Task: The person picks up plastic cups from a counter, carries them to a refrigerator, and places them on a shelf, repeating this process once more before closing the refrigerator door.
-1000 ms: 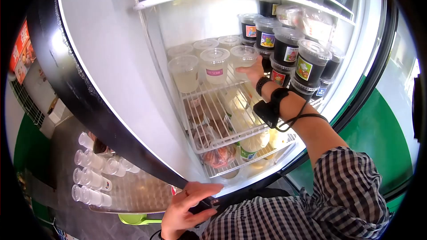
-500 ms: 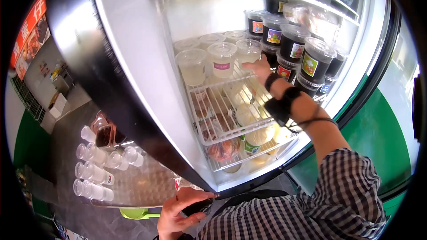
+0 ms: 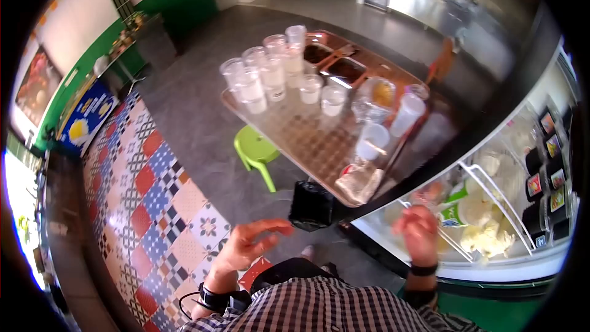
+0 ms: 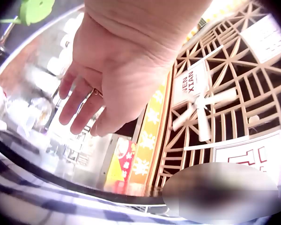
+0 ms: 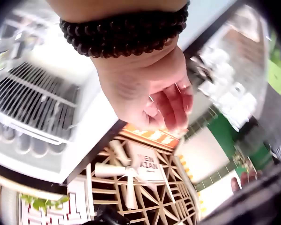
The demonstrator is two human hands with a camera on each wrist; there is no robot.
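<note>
My left hand (image 3: pixel 251 245) hangs in front of the body near the table's front corner, fingers relaxed and slightly bent, holding nothing. In the left wrist view its palm and ringed fingers (image 4: pixel 86 110) show bare. My right hand (image 3: pixel 419 233), blurred, is in front of the lower part of the fridge (image 3: pixel 491 270). Its fingers curl loosely in the right wrist view, and nothing shows between them. Several clear lidded cups of pale drink (image 3: pixel 271 74) stand in rows on the metal-topped table (image 3: pixel 289 129). Dark cups with picture labels (image 3: pixel 556 178) sit inside the fridge at right.
On the table are containers of dark food (image 3: pixel 344 71), a bowl with yellow contents (image 3: pixel 382 93), empty plastic cups (image 3: pixel 372 141) and a crumpled bag (image 3: pixel 358 183). A green stool (image 3: pixel 255 147) and a black bin (image 3: pixel 311 206) stand below. The fridge door (image 3: pixel 473 110) is beside the table.
My right hand has left the cups on the fridge shelf and come down, with nothing seen in it. The head view has swung left to the table and floor.
</note>
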